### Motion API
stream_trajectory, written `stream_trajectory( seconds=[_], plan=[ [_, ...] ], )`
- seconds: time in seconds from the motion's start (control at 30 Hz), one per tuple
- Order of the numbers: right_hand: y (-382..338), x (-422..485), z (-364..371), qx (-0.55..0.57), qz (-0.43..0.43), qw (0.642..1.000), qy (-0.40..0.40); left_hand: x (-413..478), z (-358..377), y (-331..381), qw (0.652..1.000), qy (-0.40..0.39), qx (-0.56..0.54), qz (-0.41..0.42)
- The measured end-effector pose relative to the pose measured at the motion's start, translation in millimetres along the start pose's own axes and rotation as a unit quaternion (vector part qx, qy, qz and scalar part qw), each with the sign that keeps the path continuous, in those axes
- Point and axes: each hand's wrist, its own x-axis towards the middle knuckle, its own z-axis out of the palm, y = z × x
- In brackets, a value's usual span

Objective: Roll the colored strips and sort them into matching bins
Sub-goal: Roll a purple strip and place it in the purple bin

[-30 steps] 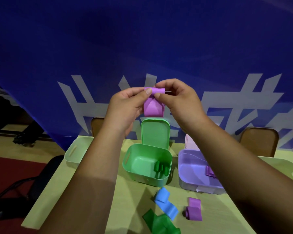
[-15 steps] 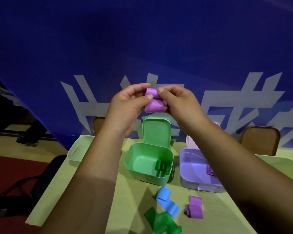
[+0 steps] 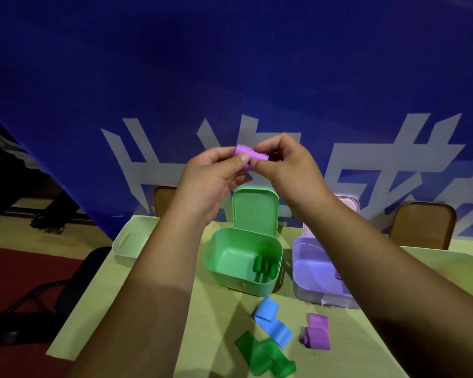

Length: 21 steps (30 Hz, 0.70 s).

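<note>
The left hand (image 3: 210, 175) and right hand (image 3: 287, 170) each hold a pinching grip on one end of the purple strip (image 3: 250, 155), raised above the green bin (image 3: 243, 260). The tail that hung loose a second ago is now wound in, leaving a compact roll. Rolling appears complete; transfer to the purple bin (image 3: 311, 271), at right on the counter (image 3: 216, 323), likely follows.

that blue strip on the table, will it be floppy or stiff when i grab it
The blue strip probably flops: it lies in loose waves, one end curled up. Likely light, since it looks thin and ribbon-like. It may keep its curl, so it could partly re-roll.
</note>
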Motion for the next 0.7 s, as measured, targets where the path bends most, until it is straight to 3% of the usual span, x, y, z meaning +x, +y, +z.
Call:
stream_trajectory(
  seconds=[0.37,0.7],
  plan=[
    [3,2,8,0.014,0.02,0.997,-0.08,5,-18,1,1.0,0.003,-0.002,0.022],
    [7,1,15,-0.071,-0.004,0.997,-0.026,5,-18,-5,0.998,0.026,0.05,0.035]
  ],
)
